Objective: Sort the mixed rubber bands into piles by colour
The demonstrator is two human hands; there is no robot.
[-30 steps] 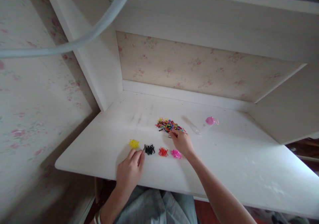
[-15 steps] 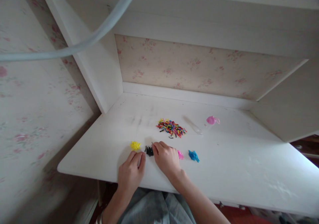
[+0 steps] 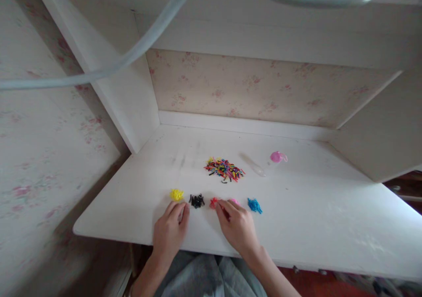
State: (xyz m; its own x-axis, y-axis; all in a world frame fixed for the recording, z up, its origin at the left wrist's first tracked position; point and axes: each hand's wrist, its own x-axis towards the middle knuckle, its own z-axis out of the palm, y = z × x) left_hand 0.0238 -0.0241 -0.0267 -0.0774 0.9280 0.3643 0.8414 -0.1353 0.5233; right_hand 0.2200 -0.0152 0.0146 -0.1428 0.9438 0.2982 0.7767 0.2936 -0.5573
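Rightward and back toward the body goes the right hand [image 3: 238,227] since half a second ago, off the black pile [image 3: 197,200], which now lies uncovered, and onto the red pile [image 3: 214,203]; the left hand [image 3: 171,233] has barely shifted. From the head view, the right fingertips [image 3: 221,205] lie drawn together in a narrow grip at the near edge of the red pile, and I cannot tell whether a piece is pinched between them. Just behind the knuckles a pink pile [image 3: 234,201] peeps out, mostly hidden. The left hand rests palm down on the smooth, scuffed white bench [image 3: 313,209], its grip slack and holding nothing, fingertips between the yellow pile [image 3: 176,194] and the black one. A blue pile [image 3: 254,205] ends the row on the right; all five are small crinkly tufts of tiny loops, each of one colour, set apart from one another near the front edge. Farther back lies a mixed heap [image 3: 224,170] of the same bits in many colours, flat and oval. Beside it lies a slim clear tube [image 3: 258,168] on its side, with a glossy pink cap [image 3: 278,157] near its far end. A pale hose [image 3: 99,70] curves overhead, blurred.
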